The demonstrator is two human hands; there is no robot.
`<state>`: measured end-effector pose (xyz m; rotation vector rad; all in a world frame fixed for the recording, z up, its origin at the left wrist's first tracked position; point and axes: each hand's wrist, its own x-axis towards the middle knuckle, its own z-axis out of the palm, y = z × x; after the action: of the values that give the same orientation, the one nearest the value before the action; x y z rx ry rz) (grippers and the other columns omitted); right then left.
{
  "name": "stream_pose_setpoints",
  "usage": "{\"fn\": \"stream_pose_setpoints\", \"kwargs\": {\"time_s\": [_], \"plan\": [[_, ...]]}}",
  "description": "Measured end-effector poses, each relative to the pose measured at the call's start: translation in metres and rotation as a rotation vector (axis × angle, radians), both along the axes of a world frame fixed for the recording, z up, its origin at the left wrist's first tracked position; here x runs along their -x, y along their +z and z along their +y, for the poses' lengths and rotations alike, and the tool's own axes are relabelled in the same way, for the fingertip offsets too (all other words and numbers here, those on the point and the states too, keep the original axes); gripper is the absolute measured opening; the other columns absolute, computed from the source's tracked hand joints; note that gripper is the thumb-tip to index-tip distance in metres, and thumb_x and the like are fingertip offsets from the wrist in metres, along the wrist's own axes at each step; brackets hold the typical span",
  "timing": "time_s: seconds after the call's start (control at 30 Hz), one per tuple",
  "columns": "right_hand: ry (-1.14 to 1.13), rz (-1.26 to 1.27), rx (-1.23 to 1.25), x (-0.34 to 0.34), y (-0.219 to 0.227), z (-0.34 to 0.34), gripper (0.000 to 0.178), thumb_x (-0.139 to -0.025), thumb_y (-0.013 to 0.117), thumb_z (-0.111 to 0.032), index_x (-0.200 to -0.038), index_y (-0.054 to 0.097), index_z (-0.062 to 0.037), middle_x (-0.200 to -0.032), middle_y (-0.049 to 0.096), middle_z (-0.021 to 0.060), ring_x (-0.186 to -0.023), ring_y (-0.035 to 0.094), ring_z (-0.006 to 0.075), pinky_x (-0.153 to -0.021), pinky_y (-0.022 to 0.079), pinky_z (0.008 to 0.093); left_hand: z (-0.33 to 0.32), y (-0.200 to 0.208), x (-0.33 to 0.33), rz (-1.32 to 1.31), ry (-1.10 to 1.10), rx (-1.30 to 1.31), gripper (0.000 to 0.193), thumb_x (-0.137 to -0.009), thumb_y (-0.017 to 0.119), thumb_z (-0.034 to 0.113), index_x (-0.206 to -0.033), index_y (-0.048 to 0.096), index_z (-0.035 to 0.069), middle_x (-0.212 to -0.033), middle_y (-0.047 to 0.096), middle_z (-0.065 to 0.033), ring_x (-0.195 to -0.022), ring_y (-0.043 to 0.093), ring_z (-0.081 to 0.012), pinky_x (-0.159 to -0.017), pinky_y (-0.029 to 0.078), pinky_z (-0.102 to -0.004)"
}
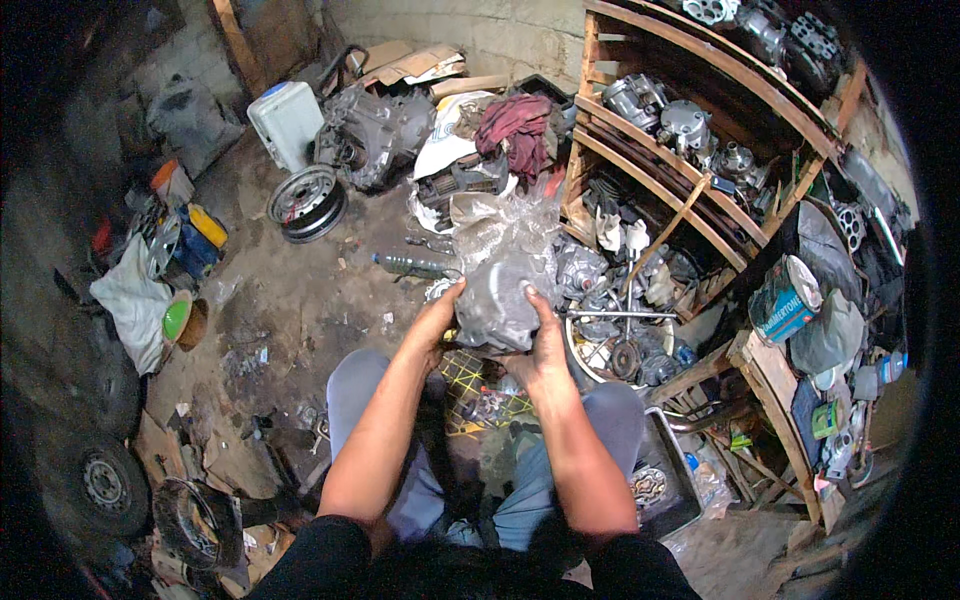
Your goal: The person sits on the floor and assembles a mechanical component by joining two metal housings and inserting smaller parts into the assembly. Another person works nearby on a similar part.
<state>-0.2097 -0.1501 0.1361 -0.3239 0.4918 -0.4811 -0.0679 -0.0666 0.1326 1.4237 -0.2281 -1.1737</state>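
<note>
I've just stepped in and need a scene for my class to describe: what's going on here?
A person's left hand and right hand grip a rounded grey object from both sides, out in front of the knees. Crumpled clear plastic shows just beyond it; whether it wraps the object is hard to tell. A greenish clear plastic bottle lies on the floor to the left, and a slatted brown wooden shelf holding silvery metal parts stands to the right.
</note>
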Motion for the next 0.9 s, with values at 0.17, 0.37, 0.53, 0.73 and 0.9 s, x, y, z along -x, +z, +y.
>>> {"fn": "stream_pose_setpoints", "kwargs": {"time_s": [0.17,0.37,0.53,0.73,0.9], "plan": [[-0.157,0.181,0.481,-0.021,-0.006,0.018,0.069,-0.076,0.076,-0.018,-0.137,0.046,-0.0041,-0.127,0.056,0.0146,-0.117,0.053,0.0262,-0.098,0.043,0.0377,0.017,-0.015,-0.001,-0.019,0.001,0.112,0.094,-0.084,0.039,0.081,-0.15,0.031,0.014,-0.147,0.043,-0.0112,-0.132,0.045,-0.0269,-0.105,0.037,-0.0479],[-0.166,0.258,0.88,-0.008,-0.017,0.003,0.077,-0.072,0.081,-0.017,-0.138,0.045,-0.0021,-0.128,0.054,0.0169,-0.12,0.05,0.0282,-0.102,0.041,0.0385,0.016,0.005,0.024,-0.007,0.05,0.234,0.077,-0.091,0.051,0.064,-0.142,0.043,0.006,-0.138,0.051,-0.0145,-0.124,0.052,-0.0279,-0.101,0.044,-0.0422],[-0.453,0.568,1.762,-0.001,0.017,0.031,0.109,-0.053,0.09,-0.031,-0.144,0.033,-0.0116,-0.144,0.032,0.0228,-0.132,0.031,0.0394,-0.109,0.026,0.053,0.02,-0.01,0.013,0.252,0.185,0.576,0.074,-0.091,0.052,0.063,-0.134,0.049,0.003,-0.131,0.056,-0.017,-0.117,0.057,-0.0292,-0.103,0.045,-0.0433],[-0.589,0.487,1.954,0.006,0.03,0.025,0.109,-0.052,0.088,-0.034,-0.143,0.031,-0.0135,-0.145,0.031,0.0238,-0.129,0.032,0.0427,-0.106,0.026,0.0574,0.007,-0.015,0.02,0.066,0.171,0.706,0.104,-0.078,0.041,0.085,-0.141,0.041,0.002,-0.138,0.05,-0.0183,-0.126,0.051,-0.0339,-0.108,0.04,-0.0483],[-0.638,0.564,2.013,0.012,0.037,0.023,0.116,-0.048,0.089,-0.029,-0.144,0.028,-0.0124,-0.144,0.034,0.0255,-0.131,0.035,0.0425,-0.107,0.026,0.0573,-0.006,-0.005,0.03,0.123,0.141,0.781,0.105,-0.078,0.039,0.085,-0.143,0.039,0.002,-0.14,0.049,-0.0184,-0.126,0.05,-0.0345,-0.107,0.041,-0.0485]]}}
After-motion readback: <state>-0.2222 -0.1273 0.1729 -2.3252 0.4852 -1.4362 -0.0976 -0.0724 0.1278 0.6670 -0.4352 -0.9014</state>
